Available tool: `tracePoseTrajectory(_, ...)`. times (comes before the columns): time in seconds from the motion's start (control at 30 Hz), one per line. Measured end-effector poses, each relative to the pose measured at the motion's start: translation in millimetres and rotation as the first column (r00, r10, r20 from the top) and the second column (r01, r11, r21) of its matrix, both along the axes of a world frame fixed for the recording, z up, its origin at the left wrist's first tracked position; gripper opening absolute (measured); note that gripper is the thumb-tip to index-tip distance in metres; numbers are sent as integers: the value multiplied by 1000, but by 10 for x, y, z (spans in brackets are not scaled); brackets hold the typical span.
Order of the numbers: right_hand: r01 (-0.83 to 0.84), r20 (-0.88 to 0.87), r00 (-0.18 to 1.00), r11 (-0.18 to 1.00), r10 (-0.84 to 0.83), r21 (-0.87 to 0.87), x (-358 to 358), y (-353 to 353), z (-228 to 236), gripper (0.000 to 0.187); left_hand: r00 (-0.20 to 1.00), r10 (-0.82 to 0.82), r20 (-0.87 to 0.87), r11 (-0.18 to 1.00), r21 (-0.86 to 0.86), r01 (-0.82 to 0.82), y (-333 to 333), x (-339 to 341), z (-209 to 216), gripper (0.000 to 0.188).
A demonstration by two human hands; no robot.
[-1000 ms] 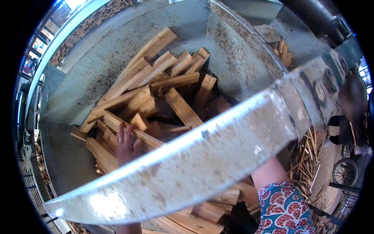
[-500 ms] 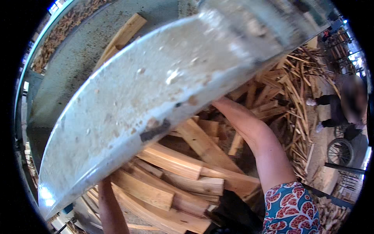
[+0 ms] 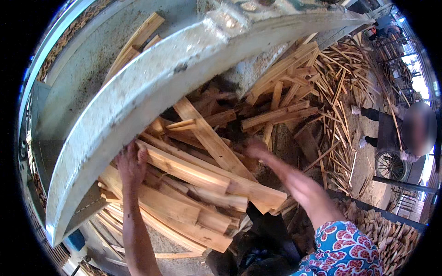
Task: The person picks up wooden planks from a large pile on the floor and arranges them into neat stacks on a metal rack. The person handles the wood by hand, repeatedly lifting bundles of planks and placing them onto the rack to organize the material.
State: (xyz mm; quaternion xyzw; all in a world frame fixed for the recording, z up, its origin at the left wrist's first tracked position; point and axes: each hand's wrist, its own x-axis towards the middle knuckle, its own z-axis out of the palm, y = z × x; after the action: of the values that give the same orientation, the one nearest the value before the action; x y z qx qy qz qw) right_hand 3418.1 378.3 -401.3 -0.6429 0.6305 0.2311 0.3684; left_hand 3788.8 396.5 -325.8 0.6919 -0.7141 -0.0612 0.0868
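Many planks lie heaped; left hand touches one, right hand blurs, and I can't tell either's grip; one metal rim hides some.

Planks: pale tan, long, square-cut ends staggered, stacked loosely, roughly parallel. Diagonal plank: wide face up, lying at angle to them, far side.
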Motion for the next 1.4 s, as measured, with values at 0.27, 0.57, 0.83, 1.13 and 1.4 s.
tracePoseTrajectory(0.27,362,111,924,930,-366,57,-137,1576,-138,49,1000,-14,-11,996,85,14,1351,-290,-511,62)
tracePoseTrajectory(0.57,648,155,741,757,-653,88,-702,1968,-883,56,991,-27,-134,988,145,47,1558,-906,-649,66)
tracePoseTrajectory(0.83,832,529,385,533,-756,155,-477,1653,83,54,930,-7,-368,983,170,74,1747,-1121,-508,63)
tracePoseTrajectory(1.13,411,568,781,898,-258,-157,795,2378,420,45,314,597,-738,748,371,-551,3278,-355,-597,36)
tracePoseTrajectory(1.4,139,481,873,987,-83,-82,916,2533,-37,40,-127,722,-681,511,647,-566,3730,-746,-1174,86)
